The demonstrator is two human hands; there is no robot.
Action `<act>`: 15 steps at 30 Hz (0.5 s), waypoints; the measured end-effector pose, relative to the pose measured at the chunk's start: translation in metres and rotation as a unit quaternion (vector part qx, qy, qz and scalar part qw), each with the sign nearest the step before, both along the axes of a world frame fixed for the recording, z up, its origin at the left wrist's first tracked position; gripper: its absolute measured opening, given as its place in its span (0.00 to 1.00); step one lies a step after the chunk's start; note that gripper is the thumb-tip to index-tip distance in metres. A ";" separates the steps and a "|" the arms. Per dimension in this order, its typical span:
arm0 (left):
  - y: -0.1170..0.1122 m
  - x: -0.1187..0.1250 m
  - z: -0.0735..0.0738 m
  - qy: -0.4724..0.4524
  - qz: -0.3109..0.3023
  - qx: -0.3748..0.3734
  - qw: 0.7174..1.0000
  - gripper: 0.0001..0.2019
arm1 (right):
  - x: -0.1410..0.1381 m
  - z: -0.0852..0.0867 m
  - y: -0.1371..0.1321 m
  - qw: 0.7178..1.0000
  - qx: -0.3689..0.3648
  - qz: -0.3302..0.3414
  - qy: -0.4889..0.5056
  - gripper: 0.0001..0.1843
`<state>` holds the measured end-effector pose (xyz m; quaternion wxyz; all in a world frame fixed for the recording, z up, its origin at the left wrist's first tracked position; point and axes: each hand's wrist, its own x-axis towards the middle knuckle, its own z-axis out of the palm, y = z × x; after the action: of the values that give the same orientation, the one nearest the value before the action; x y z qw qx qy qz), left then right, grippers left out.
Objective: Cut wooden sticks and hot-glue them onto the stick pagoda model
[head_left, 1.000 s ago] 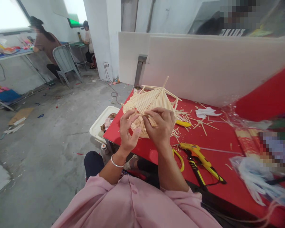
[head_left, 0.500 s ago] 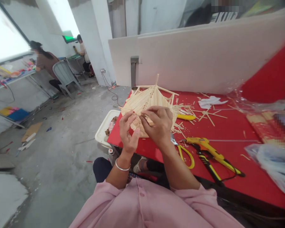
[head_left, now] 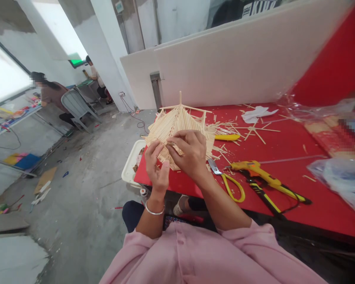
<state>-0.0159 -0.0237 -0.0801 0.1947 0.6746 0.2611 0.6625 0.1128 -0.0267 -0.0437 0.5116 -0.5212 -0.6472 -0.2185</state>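
A roof-shaped structure of pale wooden sticks rests on the near left corner of the red table. My left hand touches its near edge with curled fingers, a silver bangle on the wrist. My right hand lies over the sticks, thumb and fingers pinched on one of them. Both hands stay close together at the front slope of the structure.
A yellow glue gun, yellow-handled scissors and a yellow cutter lie on the table among several loose sticks. White foam boards stand behind. A white tub sits on the floor. Two people sit at far tables on the left.
The camera has shifted, so the table and the hands sit lower and more central. Both hands keep working the same spot on the stick structure, with small finger movements.
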 end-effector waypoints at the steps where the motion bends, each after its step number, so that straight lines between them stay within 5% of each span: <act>1: 0.000 0.000 0.000 0.000 -0.001 -0.001 1.000 0.19 | 0.000 0.000 0.000 1.000 0.002 0.005 0.003 0.06; 15: 0.000 -0.001 -0.002 0.009 0.001 -0.004 1.000 0.20 | 0.000 0.000 0.000 1.000 0.000 0.002 0.003 0.06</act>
<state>-0.0167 -0.0233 -0.0825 0.1943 0.6795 0.2665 0.6554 0.1128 -0.0263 -0.0440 0.5142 -0.5206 -0.6466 -0.2154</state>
